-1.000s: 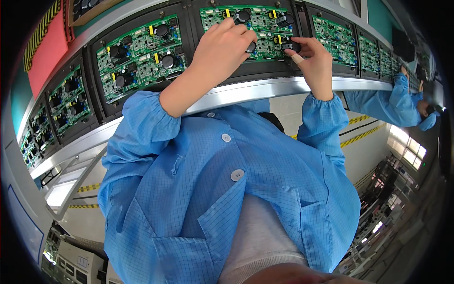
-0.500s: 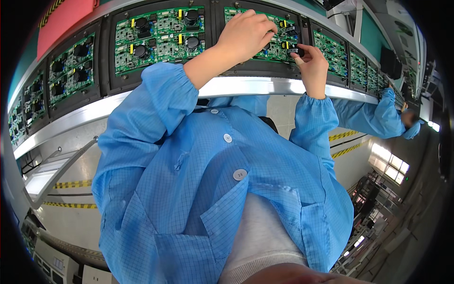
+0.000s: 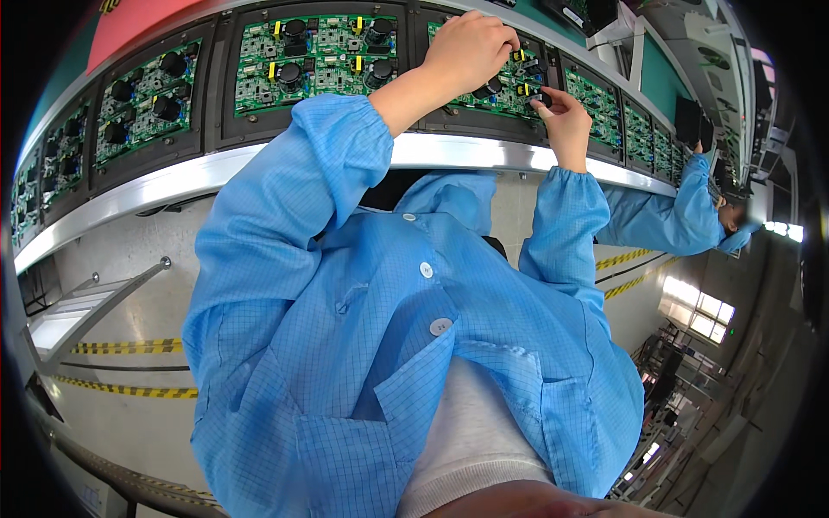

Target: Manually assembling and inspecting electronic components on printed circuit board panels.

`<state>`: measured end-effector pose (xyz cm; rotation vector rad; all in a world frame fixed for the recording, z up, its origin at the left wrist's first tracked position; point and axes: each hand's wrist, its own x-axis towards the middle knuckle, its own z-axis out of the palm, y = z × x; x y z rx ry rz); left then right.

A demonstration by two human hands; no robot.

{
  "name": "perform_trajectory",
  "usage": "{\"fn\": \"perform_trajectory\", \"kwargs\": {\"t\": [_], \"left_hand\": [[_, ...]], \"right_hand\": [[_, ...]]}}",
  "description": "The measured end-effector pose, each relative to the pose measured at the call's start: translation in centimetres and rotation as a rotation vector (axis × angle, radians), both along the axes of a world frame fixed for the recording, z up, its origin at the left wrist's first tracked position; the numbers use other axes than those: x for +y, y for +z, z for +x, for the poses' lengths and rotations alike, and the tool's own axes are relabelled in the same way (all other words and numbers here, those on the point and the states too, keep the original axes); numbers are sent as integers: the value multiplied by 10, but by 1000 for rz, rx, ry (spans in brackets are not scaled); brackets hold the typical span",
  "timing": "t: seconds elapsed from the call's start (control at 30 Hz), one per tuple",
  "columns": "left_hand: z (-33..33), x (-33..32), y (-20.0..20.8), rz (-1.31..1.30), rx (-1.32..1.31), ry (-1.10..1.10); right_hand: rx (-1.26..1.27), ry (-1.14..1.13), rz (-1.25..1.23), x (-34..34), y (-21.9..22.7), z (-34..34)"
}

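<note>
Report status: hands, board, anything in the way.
Left hand resting on green board. Right hand pinching small black part at board. Nothing blocking.

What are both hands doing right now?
Left hand: curled, fingers down on the green circuit board; any grasp is hidden.
Right hand: pinching a small black component.

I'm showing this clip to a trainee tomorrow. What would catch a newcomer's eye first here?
The blue smock fills the middle. Above it, both hands work on one green circuit board in a row of boards along the conveyor's rail: the left hand rests on it, the right hand pinches a small black part. A co-worker's sleeve shows at right.
</note>
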<state>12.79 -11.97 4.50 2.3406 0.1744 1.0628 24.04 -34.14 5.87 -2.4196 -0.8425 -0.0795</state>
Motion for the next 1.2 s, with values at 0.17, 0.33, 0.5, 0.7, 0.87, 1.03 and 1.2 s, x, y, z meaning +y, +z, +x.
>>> {"fn": "perform_trajectory", "kwargs": {"t": [0.17, 0.33, 0.5, 0.7, 0.87, 1.03, 1.2], "left_hand": [[-1, 4, 4, 13, -9, -16], [0, 11, 1, -14, 12, 50], [-1, 16, 9, -73, 116, 188], [-1, 37, 6, -42, 147, 188], [-1, 48, 8, -73, 312, 54], [-3, 61, 11, -105, 367, 82], [0, 57, 12, -77, 399, 88]], "right_hand": [[-100, 53, -94, 4, 5, -1], [-301, -33, 322, -17, -28, 6], [-18, -223, 503, -36, -52, 17], [-8, -111, 377, -30, -42, 10], [5, -121, 416, -33, -42, 11], [24, -76, 449, -35, -45, 15], [39, -86, 473, -40, -50, 20]]}}
